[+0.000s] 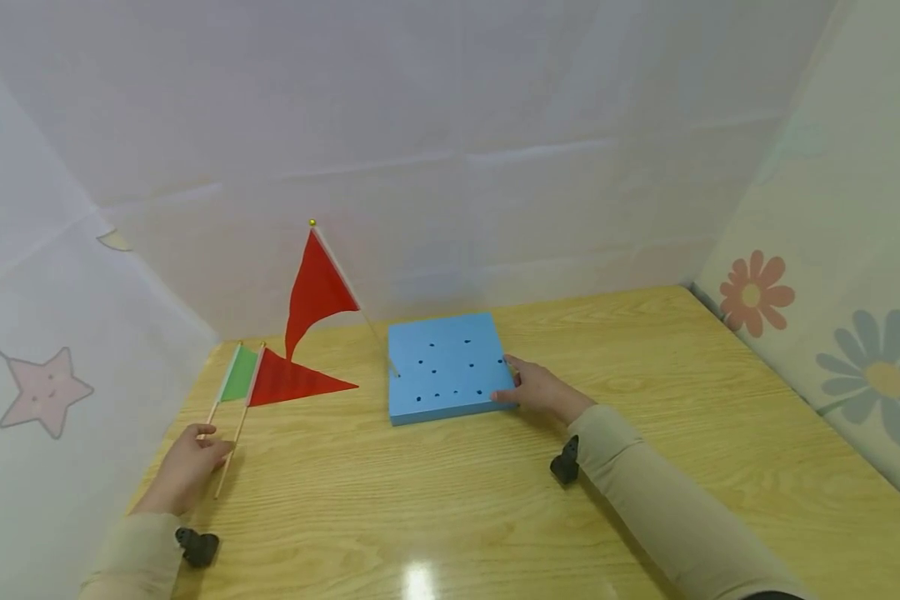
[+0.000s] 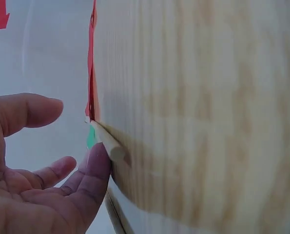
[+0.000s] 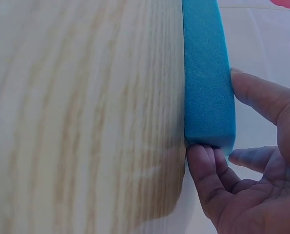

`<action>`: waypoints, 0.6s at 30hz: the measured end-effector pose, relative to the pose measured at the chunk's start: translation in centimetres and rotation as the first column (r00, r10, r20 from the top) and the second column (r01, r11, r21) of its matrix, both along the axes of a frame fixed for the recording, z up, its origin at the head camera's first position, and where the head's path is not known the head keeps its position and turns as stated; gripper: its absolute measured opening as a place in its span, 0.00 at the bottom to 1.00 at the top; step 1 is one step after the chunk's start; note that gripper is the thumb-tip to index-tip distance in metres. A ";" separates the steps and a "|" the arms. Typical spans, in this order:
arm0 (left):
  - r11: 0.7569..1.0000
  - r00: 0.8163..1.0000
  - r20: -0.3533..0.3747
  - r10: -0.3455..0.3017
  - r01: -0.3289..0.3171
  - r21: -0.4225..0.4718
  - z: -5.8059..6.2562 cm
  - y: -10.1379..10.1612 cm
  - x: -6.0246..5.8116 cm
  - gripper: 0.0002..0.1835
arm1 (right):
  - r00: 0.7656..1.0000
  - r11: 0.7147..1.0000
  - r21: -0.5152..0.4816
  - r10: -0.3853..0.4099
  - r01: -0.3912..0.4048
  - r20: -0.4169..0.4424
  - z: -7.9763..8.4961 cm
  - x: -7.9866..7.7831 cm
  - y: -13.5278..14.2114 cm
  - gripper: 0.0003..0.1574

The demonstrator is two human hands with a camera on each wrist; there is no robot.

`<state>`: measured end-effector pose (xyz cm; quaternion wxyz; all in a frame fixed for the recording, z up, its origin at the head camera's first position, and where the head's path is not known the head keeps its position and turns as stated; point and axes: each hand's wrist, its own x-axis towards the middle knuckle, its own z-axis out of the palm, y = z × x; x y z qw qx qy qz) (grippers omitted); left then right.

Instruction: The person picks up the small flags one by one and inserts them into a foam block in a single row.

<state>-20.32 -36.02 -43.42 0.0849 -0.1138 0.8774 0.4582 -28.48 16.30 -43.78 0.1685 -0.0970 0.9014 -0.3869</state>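
A blue foam block (image 1: 450,367) dotted with small holes lies on the table, and a red pennant flag (image 1: 322,279) stands tilted left in its left side. My right hand (image 1: 536,387) grips the block's right edge. The right wrist view shows the thumb (image 3: 261,95) on the top face and fingers against the side of the foam (image 3: 208,87). On the left lie a second red pennant flag (image 1: 285,379) and a green flag (image 1: 238,373). My left hand (image 1: 191,458) is at their sticks, thumb apart from the fingers, fingertips beside a stick end (image 2: 116,152).
The light wood table (image 1: 435,483) carries all these things. A pale cloth (image 1: 450,208) rises behind it, and printed cloths with a star (image 1: 48,390) and flowers (image 1: 750,293) stand along the left and right sides.
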 end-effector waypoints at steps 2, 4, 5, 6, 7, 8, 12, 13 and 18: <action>0.999 1.000 -0.014 -0.020 0.019 -0.047 0.0 0.0 0.0 0.35 | 1.000 1.000 -0.003 0.004 -0.004 -0.008 0.0 0.0 0.1 0.57; 0.996 0.999 -0.027 -0.029 0.027 -0.084 -0.1 0.1 -0.1 0.34 | 1.000 1.000 -0.007 0.003 -0.003 -0.013 -0.1 0.0 0.1 0.57; 0.994 0.999 -0.031 -0.037 0.034 -0.101 -0.1 0.1 -0.2 0.34 | 1.000 1.000 -0.009 0.001 -0.001 -0.012 -0.1 0.0 0.1 0.56; 0.993 0.999 -0.033 -0.040 0.036 -0.113 -0.1 0.2 -0.2 0.34 | 1.000 1.000 -0.011 0.003 -0.003 -0.015 -0.2 0.0 0.1 0.56; 0.992 0.999 -0.030 -0.043 0.039 -0.122 -0.2 0.2 -0.2 0.34 | 1.000 1.000 -0.015 0.005 -0.006 -0.014 -0.2 0.0 0.1 0.56; 0.991 0.999 -0.028 -0.043 0.039 -0.130 -0.3 0.2 -0.2 0.34 | 1.000 1.000 -0.018 0.009 -0.009 -0.013 -0.3 0.0 0.1 0.56; 0.980 0.998 -0.024 -0.052 0.047 -0.191 -0.4 0.3 -0.2 0.34 | 1.000 1.000 -0.024 0.010 -0.010 -0.004 -0.4 0.0 0.1 0.56; 0.976 0.998 -0.026 -0.059 0.052 -0.211 -0.4 0.3 -0.2 0.34 | 1.000 1.000 -0.026 0.008 -0.008 -0.002 -0.4 0.0 0.1 0.56; 0.958 0.996 -0.042 -0.083 0.068 -0.279 -0.4 0.2 -0.6 0.28 | 1.000 1.000 -0.024 0.001 -0.001 -0.006 -0.5 0.1 0.1 0.56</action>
